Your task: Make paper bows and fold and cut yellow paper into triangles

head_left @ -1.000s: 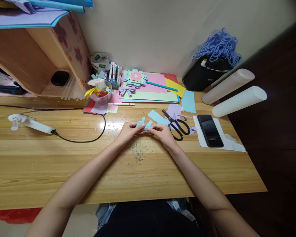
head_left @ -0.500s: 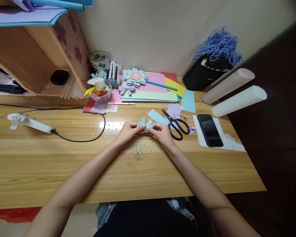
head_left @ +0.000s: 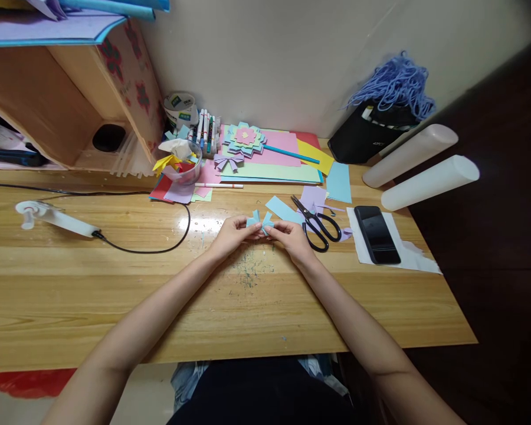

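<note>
A small light-blue paper piece (head_left: 259,221), folded into a bow-like shape, is pinched between both hands over the middle of the wooden desk (head_left: 115,295). My left hand (head_left: 232,235) grips its left side with fingers closed. My right hand (head_left: 292,239) grips its right side, fingers also closed. Just right of my right hand lie black scissors (head_left: 317,224) and a light-blue paper strip (head_left: 281,208).
A black phone (head_left: 376,234) rests on white paper at the right. Coloured paper sheets with a paper flower (head_left: 245,137) lie at the back, beside markers, a tape roll and a plastic cup (head_left: 181,165). A white corded tool (head_left: 55,217) lies left. Two white tubes (head_left: 425,168) sit far right.
Both hands have kept pinching the blue paper piece in nearly the same spot; its flaps shifted slightly between the fingers.
</note>
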Demonstrator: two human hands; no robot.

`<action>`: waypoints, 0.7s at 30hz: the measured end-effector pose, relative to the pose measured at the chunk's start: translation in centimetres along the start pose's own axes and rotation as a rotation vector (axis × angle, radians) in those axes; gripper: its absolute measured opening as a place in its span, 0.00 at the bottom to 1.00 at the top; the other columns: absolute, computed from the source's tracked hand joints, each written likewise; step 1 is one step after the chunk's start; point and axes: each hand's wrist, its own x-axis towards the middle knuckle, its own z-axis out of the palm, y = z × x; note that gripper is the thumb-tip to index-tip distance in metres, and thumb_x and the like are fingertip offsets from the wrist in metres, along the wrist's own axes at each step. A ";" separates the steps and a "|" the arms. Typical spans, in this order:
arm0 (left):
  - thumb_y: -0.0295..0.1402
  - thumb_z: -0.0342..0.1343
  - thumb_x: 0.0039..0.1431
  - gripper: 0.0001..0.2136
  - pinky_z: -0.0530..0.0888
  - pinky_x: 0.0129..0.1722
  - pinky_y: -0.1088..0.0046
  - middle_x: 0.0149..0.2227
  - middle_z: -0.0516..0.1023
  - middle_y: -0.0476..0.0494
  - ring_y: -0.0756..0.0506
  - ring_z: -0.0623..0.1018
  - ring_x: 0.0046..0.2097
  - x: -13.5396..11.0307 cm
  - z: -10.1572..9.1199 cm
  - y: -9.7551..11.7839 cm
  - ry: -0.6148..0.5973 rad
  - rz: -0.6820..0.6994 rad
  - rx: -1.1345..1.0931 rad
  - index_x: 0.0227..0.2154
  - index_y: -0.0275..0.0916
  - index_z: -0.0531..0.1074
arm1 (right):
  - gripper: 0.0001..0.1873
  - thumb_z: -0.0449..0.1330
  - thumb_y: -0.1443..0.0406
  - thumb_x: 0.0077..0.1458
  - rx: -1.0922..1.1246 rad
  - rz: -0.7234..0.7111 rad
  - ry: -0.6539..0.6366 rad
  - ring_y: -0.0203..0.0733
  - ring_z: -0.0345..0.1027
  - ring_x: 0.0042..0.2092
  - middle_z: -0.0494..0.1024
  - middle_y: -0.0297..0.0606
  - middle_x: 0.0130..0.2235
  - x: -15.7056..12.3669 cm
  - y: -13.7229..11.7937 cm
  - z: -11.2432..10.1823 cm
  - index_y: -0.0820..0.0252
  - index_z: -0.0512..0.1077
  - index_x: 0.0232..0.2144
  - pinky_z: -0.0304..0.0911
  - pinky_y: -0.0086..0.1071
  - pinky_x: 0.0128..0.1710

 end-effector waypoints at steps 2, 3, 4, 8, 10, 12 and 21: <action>0.43 0.62 0.43 0.17 0.73 0.39 0.69 0.29 0.78 0.44 0.48 0.77 0.33 0.0 -0.1 -0.1 -0.008 0.009 0.012 0.29 0.33 0.73 | 0.14 0.65 0.56 0.41 -0.034 -0.015 0.028 0.34 0.64 0.25 0.75 0.34 0.23 0.0 0.0 0.1 0.62 0.74 0.22 0.60 0.30 0.29; 0.43 0.62 0.43 0.17 0.73 0.40 0.69 0.29 0.78 0.44 0.48 0.77 0.33 0.1 -0.1 -0.2 -0.010 0.010 0.015 0.29 0.33 0.73 | 0.14 0.65 0.56 0.41 -0.045 -0.020 0.040 0.34 0.64 0.25 0.74 0.34 0.23 0.0 0.0 0.1 0.62 0.74 0.22 0.60 0.30 0.28; 0.43 0.62 0.43 0.17 0.73 0.40 0.69 0.29 0.78 0.44 0.48 0.77 0.33 0.0 -0.1 -0.1 -0.011 0.007 0.015 0.29 0.33 0.73 | 0.14 0.65 0.56 0.41 -0.051 -0.022 0.046 0.34 0.63 0.24 0.74 0.33 0.22 0.0 0.1 0.2 0.62 0.73 0.21 0.59 0.30 0.28; 0.43 0.63 0.43 0.18 0.73 0.41 0.68 0.30 0.79 0.43 0.47 0.77 0.34 0.0 0.0 0.1 -0.003 -0.016 0.005 0.31 0.33 0.74 | 0.15 0.65 0.55 0.41 -0.048 -0.011 0.039 0.34 0.64 0.24 0.74 0.33 0.23 0.1 0.2 0.2 0.62 0.74 0.22 0.59 0.29 0.28; 0.43 0.63 0.42 0.17 0.73 0.41 0.67 0.29 0.79 0.43 0.47 0.77 0.34 -0.1 0.0 0.1 0.007 -0.015 0.006 0.30 0.33 0.74 | 0.15 0.65 0.55 0.40 -0.048 -0.010 0.041 0.34 0.64 0.25 0.74 0.33 0.22 0.1 0.2 0.2 0.62 0.73 0.21 0.59 0.29 0.28; 0.43 0.63 0.42 0.17 0.73 0.40 0.68 0.29 0.79 0.44 0.47 0.77 0.33 0.0 0.0 0.1 0.017 -0.008 0.014 0.29 0.33 0.74 | 0.15 0.65 0.55 0.40 -0.046 -0.011 0.048 0.34 0.65 0.25 0.74 0.33 0.22 0.1 0.2 0.3 0.62 0.73 0.20 0.60 0.29 0.28; 0.43 0.63 0.42 0.16 0.72 0.39 0.69 0.27 0.78 0.45 0.48 0.76 0.32 -0.2 0.2 0.3 0.021 -0.009 0.035 0.27 0.34 0.73 | 0.13 0.68 0.58 0.37 0.074 0.118 -0.078 0.36 0.71 0.30 0.79 0.37 0.28 0.4 -0.5 -0.4 0.62 0.77 0.24 0.64 0.31 0.36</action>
